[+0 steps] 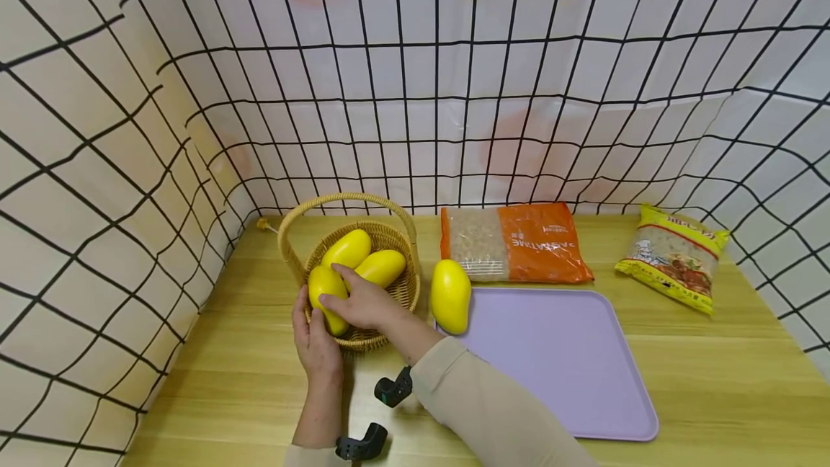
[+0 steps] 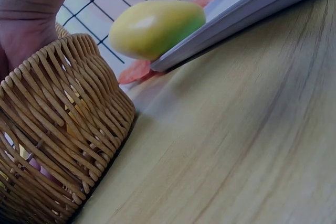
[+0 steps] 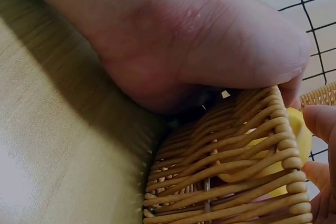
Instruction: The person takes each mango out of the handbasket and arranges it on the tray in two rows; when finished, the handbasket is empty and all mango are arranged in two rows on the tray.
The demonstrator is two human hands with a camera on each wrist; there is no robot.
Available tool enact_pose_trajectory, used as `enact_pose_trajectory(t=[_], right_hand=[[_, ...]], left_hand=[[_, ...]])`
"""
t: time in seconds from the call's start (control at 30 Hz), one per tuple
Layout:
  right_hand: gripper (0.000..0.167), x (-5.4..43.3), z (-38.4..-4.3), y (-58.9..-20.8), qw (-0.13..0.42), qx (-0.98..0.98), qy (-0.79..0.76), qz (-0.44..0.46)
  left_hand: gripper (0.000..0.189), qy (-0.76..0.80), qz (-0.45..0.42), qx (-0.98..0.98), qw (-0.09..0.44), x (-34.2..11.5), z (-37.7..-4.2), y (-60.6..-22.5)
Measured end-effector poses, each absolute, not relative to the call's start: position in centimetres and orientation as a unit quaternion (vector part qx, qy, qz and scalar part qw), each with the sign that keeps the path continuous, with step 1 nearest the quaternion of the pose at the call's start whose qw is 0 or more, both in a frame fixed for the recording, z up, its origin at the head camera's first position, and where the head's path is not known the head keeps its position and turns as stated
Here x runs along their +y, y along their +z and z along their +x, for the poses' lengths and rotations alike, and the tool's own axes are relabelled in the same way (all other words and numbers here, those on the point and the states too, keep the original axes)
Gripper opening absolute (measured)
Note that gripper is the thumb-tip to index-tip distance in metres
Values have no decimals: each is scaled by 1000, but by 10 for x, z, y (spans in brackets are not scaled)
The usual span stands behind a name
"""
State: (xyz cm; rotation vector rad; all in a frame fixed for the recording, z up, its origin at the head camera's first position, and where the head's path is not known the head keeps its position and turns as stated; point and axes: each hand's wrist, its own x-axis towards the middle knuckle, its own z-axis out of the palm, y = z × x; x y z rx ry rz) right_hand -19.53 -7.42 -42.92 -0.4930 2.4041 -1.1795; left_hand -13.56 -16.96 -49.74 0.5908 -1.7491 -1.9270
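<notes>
Currently holding a yellow mango (image 1: 323, 285) in the wicker basket (image 1: 411, 300)

My right grip (image 1: 366, 301) is reaching over the near right of the basket and is pinching that mango, opening only as wide as the fruit between thumb and forefinger; my other fingers are hiding from view. The mango is sitting inside, at the near left, and is showing above the rim.

My left grip (image 1: 318, 344) is closing around the basket's near left edge, the thumb coming over the rim beside the fruit and the fingers lying along the outside; how tightly it is squeezing, I cannot tell.

Two more mangoes, a far one (image 1: 349, 247) and a right-hand one (image 1: 384, 269), are lying in the basket, and the handle (image 1: 346, 197) is arching above them.

On the tabletop (image 1: 707, 380), to the right, a lilac tray (image 1: 551, 359) is lying flat, and a fourth mango (image 1: 450, 296) is resting on its far left corner, overhanging the edge. An orange bag (image 1: 545, 243) is lying just behind the tray, while a yellow bag (image 1: 677, 258) is resting farther right, apart from both. A black-gridded sheet (image 1: 434, 70) is rising behind everything.
</notes>
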Motion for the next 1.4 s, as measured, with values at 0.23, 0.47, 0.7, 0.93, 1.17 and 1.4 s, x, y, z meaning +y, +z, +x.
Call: enact_pose_trajectory(t=[0.23,0.47,0.7,0.93,1.17,1.4], right_hand=[[70,-76,-195,-432,193,872,-413,-176],[69,-77,-196,-433,174,879,-403,-185],[68,-76,-195,-431,172,882,-398,-185],[68,-74,-192,-424,149,906,-346,-191],[65,-57,-189,-405,116,923,-287,-227],[67,-25,-179,-380,98,924,-266,-256]], left_hand=[[50,-706,210,-635,233,-170,-136,-498],[50,-709,209,-632,235,-169,-135,-496],[50,-708,206,-634,236,-170,-136,-495],[50,-705,207,-633,244,-170,-136,-497],[49,-704,201,-636,242,-171,-136,-497],[49,-702,208,-640,233,-170,-137,-499]])
